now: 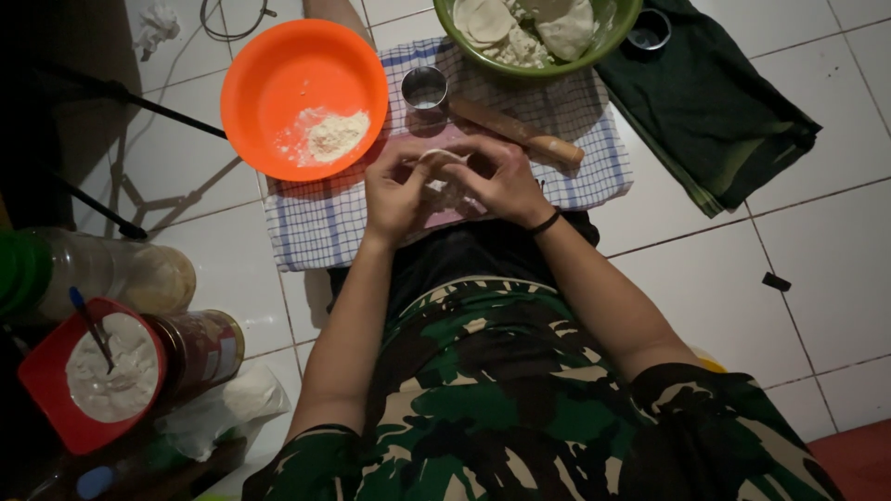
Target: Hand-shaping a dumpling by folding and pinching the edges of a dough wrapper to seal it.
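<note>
My left hand (394,193) and my right hand (506,181) meet over a checked cloth (316,223) on the tiled floor. Together they pinch a small pale piece of dough (438,160), fingers curled around its edge. A wooden rolling pin (520,133) lies just beyond my right hand. A small metal cup (424,88) stands past the dough. My right wrist wears a black band.
An orange bowl (278,65) holding some flour sits at the far left of the cloth. A green bowl (603,32) with dough rounds is at the top. A dark green cloth (715,111) lies to the right. A red tub (42,380) of white filling, jars and a plastic bag crowd the near left.
</note>
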